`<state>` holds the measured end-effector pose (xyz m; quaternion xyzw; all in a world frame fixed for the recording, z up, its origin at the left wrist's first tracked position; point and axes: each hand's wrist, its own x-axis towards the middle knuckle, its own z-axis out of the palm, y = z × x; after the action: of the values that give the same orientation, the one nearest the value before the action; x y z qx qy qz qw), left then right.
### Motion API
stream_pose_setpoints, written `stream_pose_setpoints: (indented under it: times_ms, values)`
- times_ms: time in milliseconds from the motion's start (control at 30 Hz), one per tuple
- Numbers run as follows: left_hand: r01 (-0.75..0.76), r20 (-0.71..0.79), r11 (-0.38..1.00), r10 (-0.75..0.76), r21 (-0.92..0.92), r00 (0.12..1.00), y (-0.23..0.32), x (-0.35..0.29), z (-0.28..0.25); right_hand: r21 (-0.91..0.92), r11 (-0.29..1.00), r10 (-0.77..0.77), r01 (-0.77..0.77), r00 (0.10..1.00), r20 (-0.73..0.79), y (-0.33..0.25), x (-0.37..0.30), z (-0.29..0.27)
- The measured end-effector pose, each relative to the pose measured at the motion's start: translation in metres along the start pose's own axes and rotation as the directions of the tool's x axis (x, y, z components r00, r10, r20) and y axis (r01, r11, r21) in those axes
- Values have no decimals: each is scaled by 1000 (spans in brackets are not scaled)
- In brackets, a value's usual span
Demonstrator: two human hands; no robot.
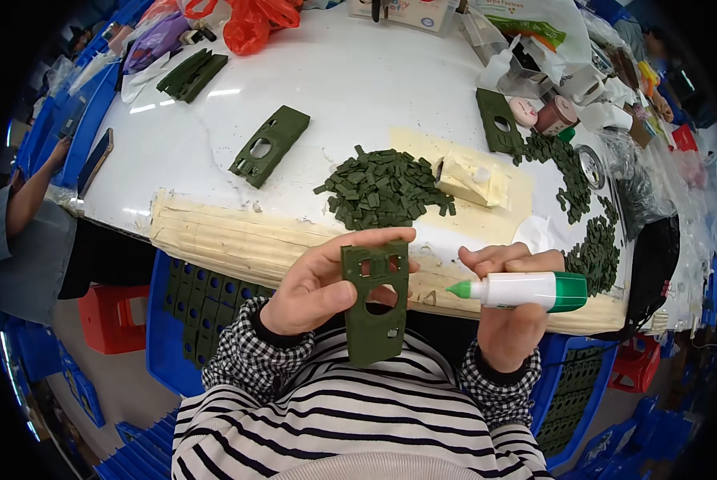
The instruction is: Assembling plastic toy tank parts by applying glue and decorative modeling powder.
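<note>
My left hand (314, 288) grips a dark green plastic model hull plate (366, 336) by its left side, with fingers behind it. The plate has a round hole and smaller openings near its top. In my right hand (509, 320) lies a white glue bottle (518, 290) with a green base, its pointed green nozzle aimed left toward the plate, a gap between them. Beyond my hands, a heap of small green plastic pieces (382, 188) rests on the table. A similar hull plate (270, 146) lies at its upper left.
Masking tape covers the table's front edge (214, 228). A taped block (474, 180) sits right of the heap. More small pieces (594, 256) lie at the right. Blue crates (160, 320) of plates flank me. Another person's arm (34, 184) is at far left.
</note>
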<state>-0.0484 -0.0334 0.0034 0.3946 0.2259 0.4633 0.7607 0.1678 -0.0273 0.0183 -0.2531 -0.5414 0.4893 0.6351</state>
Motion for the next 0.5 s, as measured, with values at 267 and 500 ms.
stream_pose_setpoints:
  times_ms: [267, 500]
  values:
    - [95, 232, 971, -43, -220, 972, -17, 9, 1, 103, 994, 21, -28, 998, 67, 3, 1, 3]
    - [108, 229, 957, -45, -269, 972, -16, 8, 4, 83, 996, 10, -19, 995, 101, 6, -1, 0]
